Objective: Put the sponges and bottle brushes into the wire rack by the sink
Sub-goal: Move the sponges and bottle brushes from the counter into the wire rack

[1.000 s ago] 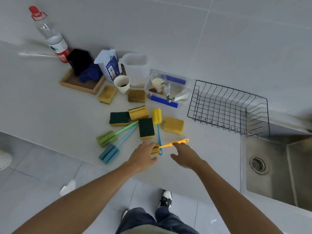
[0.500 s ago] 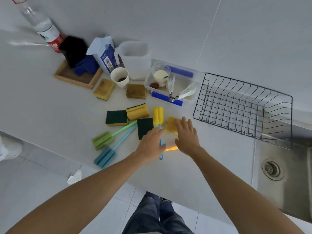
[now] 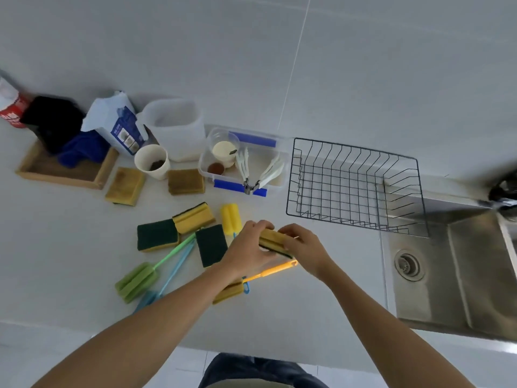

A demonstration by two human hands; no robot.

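Note:
My left hand (image 3: 249, 249) and my right hand (image 3: 306, 247) both grip one yellow sponge (image 3: 272, 240), lifted off the counter left of the black wire rack (image 3: 355, 189). The rack holds nothing. Beneath my hands lies an orange bottle brush (image 3: 268, 273). Left of them lie three yellow-and-green sponges (image 3: 158, 235), (image 3: 193, 217), (image 3: 211, 245), a yellow brush (image 3: 230, 218), a green brush (image 3: 137, 281) and a blue brush (image 3: 176, 268). Two worn brownish sponges (image 3: 125, 186), (image 3: 186, 181) sit farther back.
A steel sink (image 3: 458, 273) lies right of the rack. Behind the sponges stand a paper cup (image 3: 152, 161), a clear box with tongs (image 3: 246, 163), a white tub (image 3: 174, 130), a bag (image 3: 117, 127) and a wooden tray (image 3: 64, 172).
Both hands left the orange brush, reached forward to the yellow sponge and now hold it raised between them. The view shifted forward and right.

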